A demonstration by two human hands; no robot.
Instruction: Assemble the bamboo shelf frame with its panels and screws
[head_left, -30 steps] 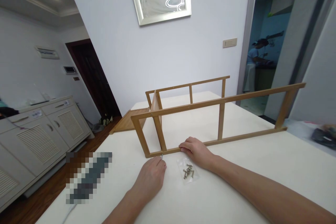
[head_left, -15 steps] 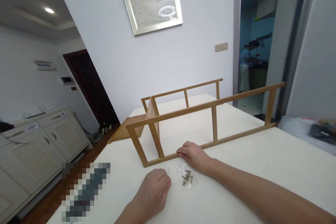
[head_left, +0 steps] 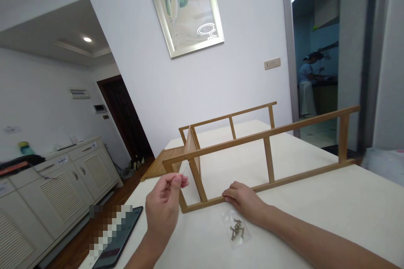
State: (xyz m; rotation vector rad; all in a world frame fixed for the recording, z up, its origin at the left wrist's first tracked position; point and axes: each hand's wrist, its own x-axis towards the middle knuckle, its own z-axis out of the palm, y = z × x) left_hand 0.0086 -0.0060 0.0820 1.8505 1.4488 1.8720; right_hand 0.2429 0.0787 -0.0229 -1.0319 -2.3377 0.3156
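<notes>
A wooden rack frame [head_left: 217, 149] stands on its side on the white table, with two ladder-like side pieces joined near the left end by a wooden panel [head_left: 190, 143]. My right hand [head_left: 246, 202] lies at the near side's lower rail, fingers curled over it. Raised beside the frame's left end, my left hand [head_left: 164, 204] is closed in a pinch. Something pale and see-through seems to stick up from its fingertips, too faint to name. Below my right hand lies a clear plastic bag [head_left: 233, 229] with several screws [head_left: 237, 229].
Another wooden panel [head_left: 158, 164] lies at the table's far left. A phone [head_left: 121, 239], partly blurred out, rests at the left table edge. A white cabinet [head_left: 74, 172] stands beyond. Through the doorway at right, a person [head_left: 307, 84] stands at a counter.
My left hand has risen from the tabletop toward the frame's left end and turned, its fingertips now pinched. My right hand stays at the lower rail. The view has shifted slightly.
</notes>
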